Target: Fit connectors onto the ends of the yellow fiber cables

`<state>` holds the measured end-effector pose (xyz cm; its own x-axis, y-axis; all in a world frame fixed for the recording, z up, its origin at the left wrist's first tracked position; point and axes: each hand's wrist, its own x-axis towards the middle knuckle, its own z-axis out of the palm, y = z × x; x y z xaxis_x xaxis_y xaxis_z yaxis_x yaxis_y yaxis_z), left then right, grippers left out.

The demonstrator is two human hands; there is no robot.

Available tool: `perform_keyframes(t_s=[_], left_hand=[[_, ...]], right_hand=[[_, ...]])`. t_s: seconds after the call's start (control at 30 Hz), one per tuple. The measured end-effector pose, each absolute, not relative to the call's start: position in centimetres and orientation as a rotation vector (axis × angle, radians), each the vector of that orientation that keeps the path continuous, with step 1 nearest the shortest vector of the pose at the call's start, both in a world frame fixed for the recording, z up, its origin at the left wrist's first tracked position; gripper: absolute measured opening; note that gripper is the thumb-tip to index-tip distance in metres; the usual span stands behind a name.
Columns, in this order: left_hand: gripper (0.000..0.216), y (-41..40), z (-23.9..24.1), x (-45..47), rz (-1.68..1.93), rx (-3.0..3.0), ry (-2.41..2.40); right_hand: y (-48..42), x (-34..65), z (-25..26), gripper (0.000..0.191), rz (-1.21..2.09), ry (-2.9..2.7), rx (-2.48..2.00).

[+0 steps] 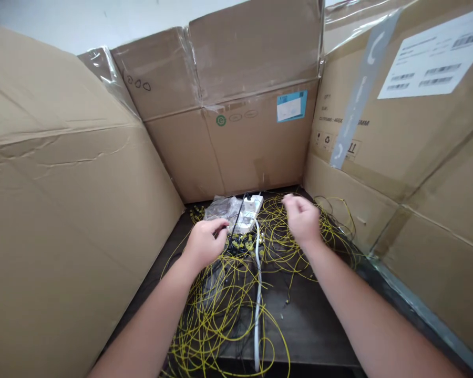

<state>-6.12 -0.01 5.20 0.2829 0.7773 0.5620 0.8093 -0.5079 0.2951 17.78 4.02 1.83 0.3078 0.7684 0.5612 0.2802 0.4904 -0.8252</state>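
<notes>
My left hand is closed in a pinch above the left heap of thin yellow wires. What sits between its fingertips is too small to make out. Over the right heap of yellow wires, my right hand is also closed, slightly blurred, its fingertips pressed together. Anything in that pinch cannot be made out. Between the hands lies a bunch of small black pieces with yellow tags. Just behind them are a white power strip and a crumpled clear plastic bag.
A thick white cable runs down the dark tabletop to its front edge. Large cardboard boxes wall the space: a left box, a back box and a right box. Small dark and yellow bits lie near the back left.
</notes>
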Motion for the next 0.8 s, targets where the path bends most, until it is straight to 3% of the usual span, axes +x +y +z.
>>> perform_keyframes(t_s=[0.07,0.23,0.47,0.6,0.73,0.8], left_hand=[[0.015,-0.5,5.4,-5.1,-1.025,-2.540,-1.464],[0.019,-1.4,5.4,-3.6,-1.087,-2.712,-1.367],[0.014,0.4,3.1,-4.1,-1.317,-2.631,-1.704],[0.015,1.8,0.7,-4.1,-1.103,-2.697,-1.716],[0.020,2.5,-0.9,-3.3,-0.812,-2.697,-1.529],[0.021,2.8,-1.1,-2.8,-0.643,-2.692,-1.486]], right_hand=[[2.4,15.3,1.9,0.033,0.562,-1.548,-0.961],[0.6,12.7,1.2,0.025,0.627,-1.933,-0.772],[2.7,15.2,0.7,0.034,0.482,-1.620,-0.998],[5.2,18.8,-0.1,0.040,0.242,-1.346,-1.397],[7.0,21.8,-1.0,0.033,0.215,-1.358,-1.779],[7.3,22.3,-1.1,0.047,0.223,-1.352,-1.879]])
